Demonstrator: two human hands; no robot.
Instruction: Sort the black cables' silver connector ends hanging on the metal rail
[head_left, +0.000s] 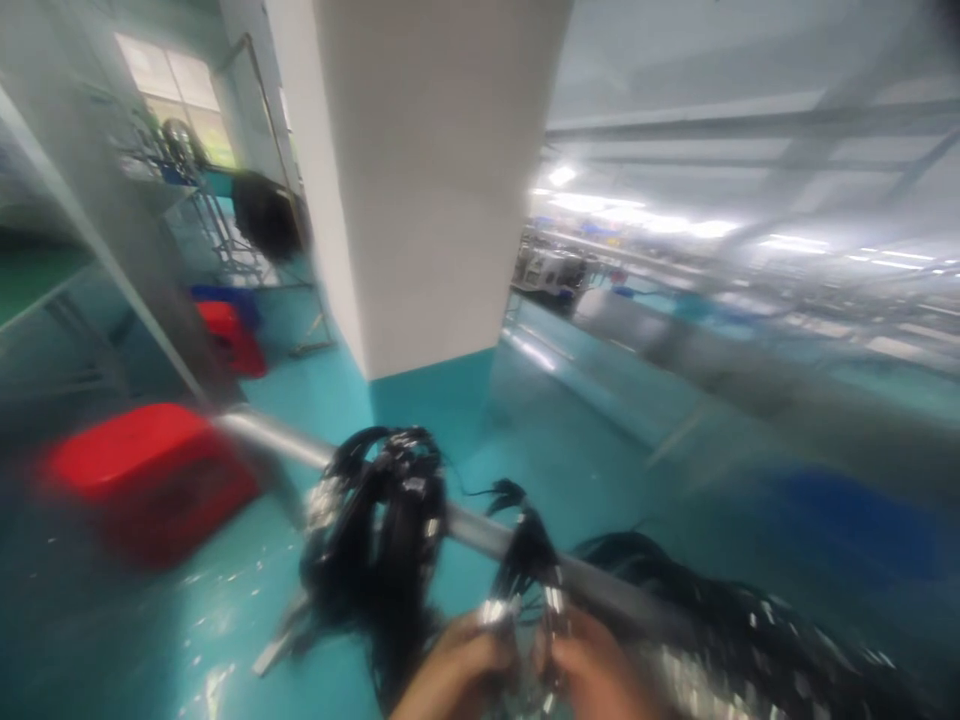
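Note:
The picture is smeared by motion. My left hand [454, 675] and my right hand [596, 672] meet at the bottom edge, both closed around a bunch of black cables with shiny metal ends [525, 580]. A bigger tangle of black cables [379, 530] hangs over a grey metal rail [480, 530] just left of my hands. More dark cables with shiny ends [720, 640] lie draped along the rail to the right.
A wide white pillar [435, 190] with a teal base stands ahead on the teal floor [330, 400]. Red bins [146, 480] [232, 335] sit at the left beside metal racks [97, 270]. Long work lines under bright lights [675, 280] stretch away at the right.

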